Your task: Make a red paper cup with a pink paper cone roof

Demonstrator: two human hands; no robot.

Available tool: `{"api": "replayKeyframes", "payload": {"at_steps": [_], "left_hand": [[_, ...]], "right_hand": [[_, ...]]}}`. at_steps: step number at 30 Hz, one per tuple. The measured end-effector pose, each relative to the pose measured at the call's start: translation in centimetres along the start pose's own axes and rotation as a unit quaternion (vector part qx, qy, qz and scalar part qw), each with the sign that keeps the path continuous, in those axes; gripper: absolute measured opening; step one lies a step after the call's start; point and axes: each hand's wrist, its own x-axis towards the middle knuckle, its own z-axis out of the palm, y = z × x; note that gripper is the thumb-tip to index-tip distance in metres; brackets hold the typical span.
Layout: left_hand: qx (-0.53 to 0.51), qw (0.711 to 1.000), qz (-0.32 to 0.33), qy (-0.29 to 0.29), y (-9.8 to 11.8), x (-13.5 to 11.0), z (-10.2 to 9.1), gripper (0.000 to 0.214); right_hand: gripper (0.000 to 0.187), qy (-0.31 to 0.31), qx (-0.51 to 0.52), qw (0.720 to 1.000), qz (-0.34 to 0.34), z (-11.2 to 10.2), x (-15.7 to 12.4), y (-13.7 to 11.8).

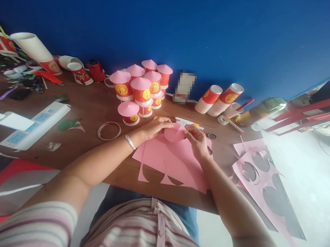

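Between my two hands is a pink paper circle (174, 135), held up over larger pink paper sheets (176, 159) on the brown table. My left hand (159, 127) pinches its left upper edge. On the other side, my right hand (195, 139) grips the right edge between thumb and fingers. Round holes are cut in the front part of the sheets. Beyond my left hand stand several red paper cups topped with pink paper cones (141, 84), some stacked. A pen (187, 121) lies just behind the circle.
Stacked paper cups (225, 99), a tape roll (223, 120) and a bottle (261, 112) stand at the back right. Cut pink scraps (258, 172) hang over the right edge. A tape ring (109, 131) and a power strip (37, 126) lie left. A blue wall closes the back.
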Motion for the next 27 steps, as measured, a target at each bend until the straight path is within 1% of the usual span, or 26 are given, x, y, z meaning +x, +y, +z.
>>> {"api": "replayKeyframes", "payload": {"at_steps": [3,5,9,12,19,23,27], "left_hand": [[0.021,0.999,0.009,-0.033,-0.2,0.0,-0.1,0.031],[0.025,0.998,0.016,-0.052,-0.4,0.1,-0.1,0.03],[0.024,0.997,0.023,-0.064,-0.3,0.2,0.0,0.033],[0.032,0.997,0.021,-0.063,0.2,-0.1,0.3,0.036],[0.051,0.997,0.021,-0.061,1.4,-1.1,1.1,0.04],[0.047,0.996,0.012,-0.07,1.4,-1.0,1.2,0.045],[0.057,0.996,0.024,-0.07,1.0,-0.8,1.1,0.044]], "right_hand": [[0.043,-0.006,-0.01,0.999,0.03,0.1,-0.1,0.0],[0.045,-0.01,0.001,0.998,0.065,0.2,-0.2,0.1],[0.048,-0.017,0.057,0.989,0.138,0.3,-0.1,0.5],[0.048,-0.009,0.096,0.981,0.166,0.5,-0.1,0.4],[0.046,0.001,0.128,0.975,0.181,0.9,-0.1,-0.1],[0.045,0.009,0.148,0.971,0.187,1.0,-0.1,-0.4],[0.047,0.013,0.151,0.971,0.187,1.1,-0.1,-0.7]]}}
